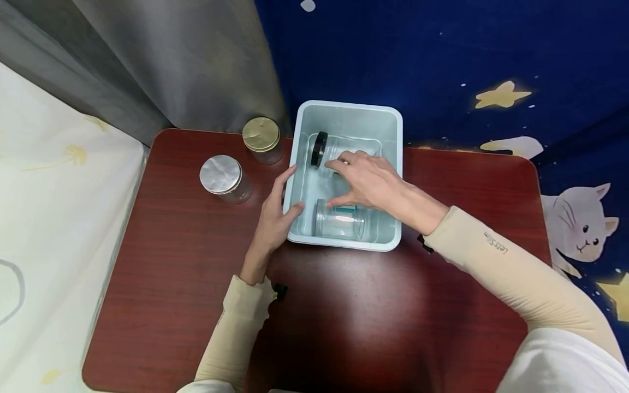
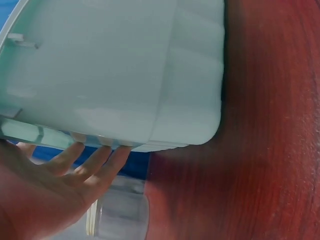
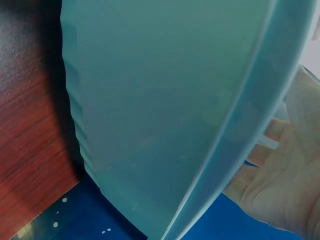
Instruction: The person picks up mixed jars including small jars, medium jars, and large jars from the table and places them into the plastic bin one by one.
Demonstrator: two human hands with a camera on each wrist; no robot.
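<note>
A light blue plastic bin [image 1: 349, 245] stands at the back of the table. My left hand [image 1: 277, 215] holds its left side, thumb over the rim and fingers along the outer wall. Inside, a clear jar with a black lid [image 1: 319, 149] lies on its side at the back. Another clear jar [image 1: 340, 225], with a green label, lies on its side at the front. My right hand [image 1: 368, 180] is over the bin between the two jars, thumb and fingers spread apart. It covers part of both jars. In the right wrist view the bin's wall hides the fingertips.
Left of the bin, a clear jar with a gold lid [image 1: 261, 135] and one with a silver lid [image 1: 221, 174] stand upright on the dark red table [image 1: 187, 284]. A grey curtain [image 1: 206, 60] and a blue curtain [image 1: 417, 60] hang behind.
</note>
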